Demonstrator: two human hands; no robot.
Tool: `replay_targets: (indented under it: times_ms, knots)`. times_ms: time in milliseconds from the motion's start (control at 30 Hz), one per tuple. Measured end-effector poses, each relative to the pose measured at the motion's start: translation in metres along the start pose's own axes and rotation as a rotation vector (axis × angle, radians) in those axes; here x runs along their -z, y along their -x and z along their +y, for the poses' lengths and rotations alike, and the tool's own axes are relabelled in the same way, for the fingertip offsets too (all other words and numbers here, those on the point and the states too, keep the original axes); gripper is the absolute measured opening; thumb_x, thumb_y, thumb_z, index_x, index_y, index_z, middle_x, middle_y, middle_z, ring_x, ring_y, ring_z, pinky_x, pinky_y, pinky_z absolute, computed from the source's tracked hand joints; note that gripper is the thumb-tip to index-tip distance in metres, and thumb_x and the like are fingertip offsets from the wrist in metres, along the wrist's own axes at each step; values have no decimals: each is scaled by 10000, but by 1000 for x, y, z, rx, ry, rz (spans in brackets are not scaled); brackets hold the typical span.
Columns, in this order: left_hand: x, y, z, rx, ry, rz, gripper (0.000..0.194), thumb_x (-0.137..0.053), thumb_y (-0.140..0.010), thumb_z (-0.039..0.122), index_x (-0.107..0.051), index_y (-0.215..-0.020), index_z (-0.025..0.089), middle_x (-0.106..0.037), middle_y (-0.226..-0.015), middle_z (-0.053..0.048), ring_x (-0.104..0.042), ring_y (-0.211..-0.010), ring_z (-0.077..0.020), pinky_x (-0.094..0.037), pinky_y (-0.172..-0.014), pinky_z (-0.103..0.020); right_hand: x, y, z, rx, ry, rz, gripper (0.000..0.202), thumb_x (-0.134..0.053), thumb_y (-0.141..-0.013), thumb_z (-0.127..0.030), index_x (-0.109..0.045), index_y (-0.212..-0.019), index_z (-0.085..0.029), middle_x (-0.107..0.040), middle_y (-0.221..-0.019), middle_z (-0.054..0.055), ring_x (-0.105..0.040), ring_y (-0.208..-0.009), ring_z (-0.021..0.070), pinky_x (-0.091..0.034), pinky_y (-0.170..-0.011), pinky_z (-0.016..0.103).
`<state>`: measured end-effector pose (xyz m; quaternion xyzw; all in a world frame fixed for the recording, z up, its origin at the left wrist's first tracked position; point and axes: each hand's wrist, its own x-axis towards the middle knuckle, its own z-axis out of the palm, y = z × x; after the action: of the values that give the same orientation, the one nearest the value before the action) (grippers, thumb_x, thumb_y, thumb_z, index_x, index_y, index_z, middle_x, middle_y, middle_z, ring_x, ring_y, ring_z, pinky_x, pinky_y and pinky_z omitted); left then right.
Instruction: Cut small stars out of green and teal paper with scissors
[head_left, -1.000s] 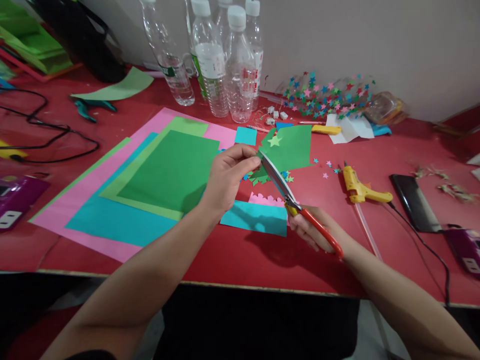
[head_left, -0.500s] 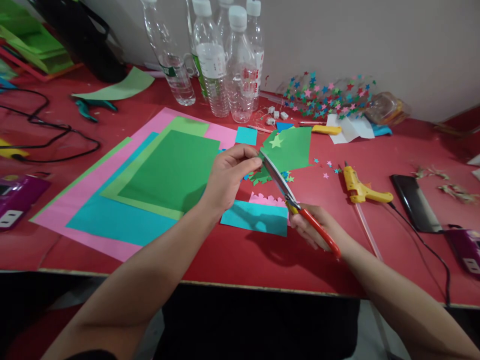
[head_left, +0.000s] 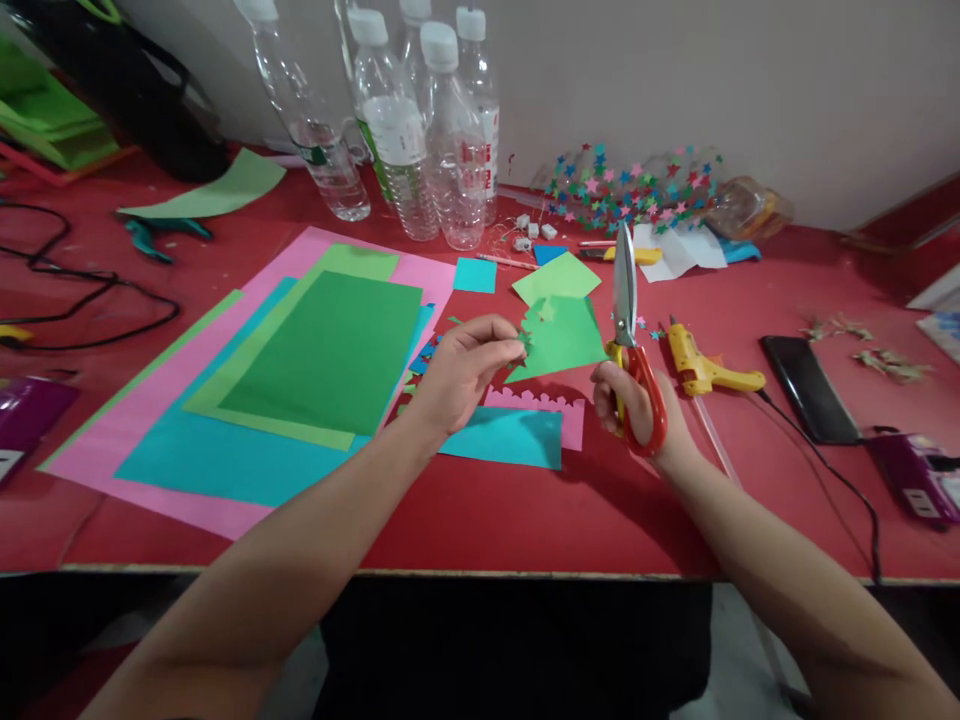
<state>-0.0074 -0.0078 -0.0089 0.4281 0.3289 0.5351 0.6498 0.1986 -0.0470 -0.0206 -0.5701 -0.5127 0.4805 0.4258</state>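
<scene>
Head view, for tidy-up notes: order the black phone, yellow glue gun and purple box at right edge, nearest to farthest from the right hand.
1. Yellow glue gun: right of the right hand.
2. Black phone: right of the glue gun.
3. Purple box: far right, beyond the phone.

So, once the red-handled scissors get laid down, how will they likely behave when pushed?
The scissors should be stiff, as the blades look like metal. They'd probably feel fairly heavy for their size, those blades being broad. Rolling seems unlikely, given the wide looped handle.
</scene>
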Motion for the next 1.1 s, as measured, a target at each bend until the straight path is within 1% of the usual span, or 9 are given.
replay_targets:
  times_ms: [133,267,333,467,633,700,867,967,1100]
  knots:
    - [-2,2,-9,83,-102,-114,104,-664,-696,177,-587,-626,171,-534,-632,42,-475,-605,-68,-374,-598,-217,0,-8,0,-12,-178,-67,341,-621,-796,-443,-531,-582,-193,-473,-366,-43,-367,-285,79,-338,-343,241]
    - [5,-4,-10,-5,-379,-129,123,-610,-787,254,-567,-705,174,-527,-684,31,-479,-663,-89,-377,-662,-242,3,-14,-6,84,-345,107,239,-681,-707,-307,-483,-625,-201,-569,-465,-38,-373,-290,63,-324,-313,221]
    - [10,-10,-8,-73,-580,-146,136,-556,-830,270,-543,-733,175,-542,-720,15,-506,-725,-114,-390,-725,-270,10,-21,-5,131,-416,199,238,-666,-700,-267,-448,-624,-207,-552,-448,-46,-374,-295,61,-313,-306,207]
    - [18,-22,-6,-206,-1091,-233,179,-438,-900,244,-483,-739,181,-499,-744,-7,-467,-729,-138,-368,-713,-296,23,-37,2,108,-488,322,230,-668,-668,-233,-440,-648,-211,-509,-414,-70,-375,-298,61,-315,-299,185]
    - [9,-38,-21,-379,-1702,-513,283,-344,-950,255,-598,-912,137,-552,-909,-103,-505,-861,-207,-369,-749,-342,22,-42,6,94,-504,296,248,-677,-645,-259,-438,-596,-211,-504,-383,-63,-355,-267,61,-289,-275,190]
    - [3,-46,-30,-410,-1835,-536,324,-332,-952,268,-629,-952,137,-561,-949,-121,-510,-866,-221,-362,-726,-349,19,-40,6,90,-512,275,247,-677,-642,-269,-447,-575,-207,-507,-381,-55,-363,-265,63,-289,-277,195]
    - [-6,-61,-40,-490,-2023,-497,319,-380,-922,262,-652,-939,96,-553,-984,-163,-497,-977,-286,-375,-777,-407,17,-38,8,50,-532,237,245,-674,-644,-287,-460,-566,-198,-510,-384,-47,-373,-270,61,-296,-289,191]
    - [-2,-64,-33,-508,-1984,-443,283,-460,-881,267,-637,-1018,93,-553,-1015,-165,-498,-990,-289,-397,-805,-409,17,-39,9,32,-547,231,271,-680,-648,-297,-438,-569,-204,-513,-384,-44,-375,-277,63,-301,-295,190]
    - [13,-61,-23,-428,-1840,-414,334,-548,-826,339,-617,-1057,107,-531,-1133,-164,-490,-1051,-287,-422,-880,-410,18,-39,9,37,-561,235,260,-672,-668,-289,-438,-594,-205,-510,-392,-51,-365,-280,61,-310,-302,193]
